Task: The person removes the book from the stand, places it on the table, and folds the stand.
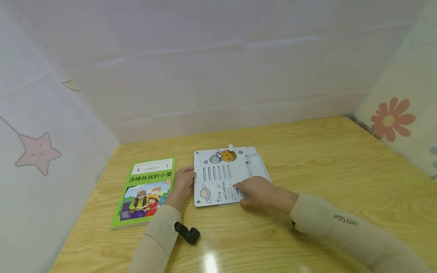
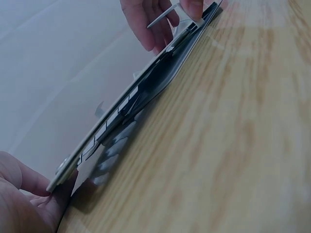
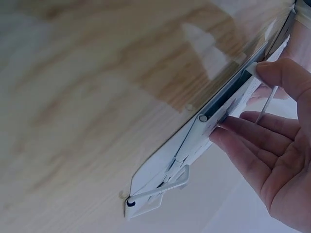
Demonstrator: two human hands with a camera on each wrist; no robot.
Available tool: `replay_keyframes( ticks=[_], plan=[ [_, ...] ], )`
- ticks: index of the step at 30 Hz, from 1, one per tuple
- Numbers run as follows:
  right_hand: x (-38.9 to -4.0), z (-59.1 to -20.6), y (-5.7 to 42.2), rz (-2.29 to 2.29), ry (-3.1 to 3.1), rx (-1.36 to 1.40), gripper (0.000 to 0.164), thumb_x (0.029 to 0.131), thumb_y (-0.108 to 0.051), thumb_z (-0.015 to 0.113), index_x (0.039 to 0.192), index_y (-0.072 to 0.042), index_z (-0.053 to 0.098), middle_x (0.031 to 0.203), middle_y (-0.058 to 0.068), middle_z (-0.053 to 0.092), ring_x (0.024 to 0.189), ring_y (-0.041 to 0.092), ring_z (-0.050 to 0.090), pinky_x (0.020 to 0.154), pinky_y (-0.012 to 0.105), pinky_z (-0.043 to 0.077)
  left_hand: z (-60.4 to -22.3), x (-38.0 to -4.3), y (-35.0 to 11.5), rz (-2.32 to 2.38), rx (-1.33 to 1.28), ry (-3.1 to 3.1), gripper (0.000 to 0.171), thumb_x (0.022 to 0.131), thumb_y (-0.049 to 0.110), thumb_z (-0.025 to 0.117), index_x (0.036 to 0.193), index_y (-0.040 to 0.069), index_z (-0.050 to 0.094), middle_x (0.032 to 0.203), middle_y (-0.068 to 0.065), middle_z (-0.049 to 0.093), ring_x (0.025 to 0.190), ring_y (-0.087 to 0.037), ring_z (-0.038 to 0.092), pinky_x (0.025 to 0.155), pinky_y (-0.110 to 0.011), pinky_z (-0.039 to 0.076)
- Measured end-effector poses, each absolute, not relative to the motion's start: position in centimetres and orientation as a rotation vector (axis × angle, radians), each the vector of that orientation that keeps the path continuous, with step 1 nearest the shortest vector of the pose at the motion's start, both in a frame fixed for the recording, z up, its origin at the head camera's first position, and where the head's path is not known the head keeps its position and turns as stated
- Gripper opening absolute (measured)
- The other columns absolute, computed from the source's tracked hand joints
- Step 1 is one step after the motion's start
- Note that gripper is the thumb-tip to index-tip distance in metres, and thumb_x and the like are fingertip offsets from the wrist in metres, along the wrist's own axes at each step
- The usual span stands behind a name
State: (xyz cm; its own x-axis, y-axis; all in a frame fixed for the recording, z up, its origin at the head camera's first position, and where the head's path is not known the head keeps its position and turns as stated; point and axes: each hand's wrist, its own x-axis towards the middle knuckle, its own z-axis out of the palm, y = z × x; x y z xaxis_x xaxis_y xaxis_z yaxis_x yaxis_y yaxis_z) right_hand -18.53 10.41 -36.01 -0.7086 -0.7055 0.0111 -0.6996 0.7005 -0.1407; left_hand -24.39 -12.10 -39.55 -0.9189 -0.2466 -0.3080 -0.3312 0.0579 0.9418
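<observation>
A white book stand (image 1: 213, 182) with space cartoons and the words "Tiny universe" lies nearly flat on the table. My left hand (image 1: 182, 184) grips its left edge; in the left wrist view, the fingers (image 2: 36, 211) reach beneath that edge. At the stand's lower right, my right hand (image 1: 257, 191) pinches a small white part (image 3: 252, 69) under the thumb. Its other fingers touch the printed face, and a thin white rod (image 3: 266, 106) passes beside them. Further along the edge, a white wire page holder (image 3: 167, 187) sticks out. The stand's underside is partly hidden.
Left of the stand lies a green picture-covered book (image 1: 146, 193), partly behind the left forearm. A black strap end (image 1: 187, 232) sticks out from the left sleeve. The wooden table (image 1: 324, 159) meets pale fabric walls (image 1: 205, 76) at the back and sides.
</observation>
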Motion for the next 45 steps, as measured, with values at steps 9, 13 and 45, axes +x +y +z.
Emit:
replay_keyframes(
  ticks=[9,13,45],
  plan=[
    [-19.3,-35.3,10.6,-0.279,2.804,-1.092,0.036,0.075,-0.033,0.063,0.099,-0.007,0.062,0.082,-0.004,0.061,0.060,0.006,0.046,0.061,0.026,0.042,-39.7,-24.4,-12.0,2.028,-0.595,2.257,0.036,0.076,-0.006,0.046,0.111,-0.003,0.055,0.106,-0.016,0.057,0.093,-0.020,0.052,0.076,-0.026,0.044],
    [-21.8,-33.8,10.5,-0.400,2.754,-1.048,0.037,0.079,-0.035,0.061,0.101,-0.006,0.061,0.088,0.001,0.063,0.072,0.013,0.057,0.068,0.031,0.046,-39.7,-24.5,-12.1,2.029,-0.603,2.269,0.036,0.076,-0.007,0.046,0.111,-0.004,0.055,0.105,-0.017,0.057,0.092,-0.021,0.053,0.076,-0.027,0.045],
    [-31.7,-35.9,8.7,-0.461,2.767,-0.461,0.078,0.073,-0.031,0.068,0.135,-0.006,0.026,0.134,0.010,0.033,0.119,0.026,0.030,0.099,0.041,0.022,-39.9,-24.6,-11.8,2.007,-0.628,2.267,0.036,0.077,-0.005,0.046,0.112,-0.001,0.054,0.106,-0.014,0.056,0.096,-0.021,0.051,0.081,-0.031,0.043]
  ],
)
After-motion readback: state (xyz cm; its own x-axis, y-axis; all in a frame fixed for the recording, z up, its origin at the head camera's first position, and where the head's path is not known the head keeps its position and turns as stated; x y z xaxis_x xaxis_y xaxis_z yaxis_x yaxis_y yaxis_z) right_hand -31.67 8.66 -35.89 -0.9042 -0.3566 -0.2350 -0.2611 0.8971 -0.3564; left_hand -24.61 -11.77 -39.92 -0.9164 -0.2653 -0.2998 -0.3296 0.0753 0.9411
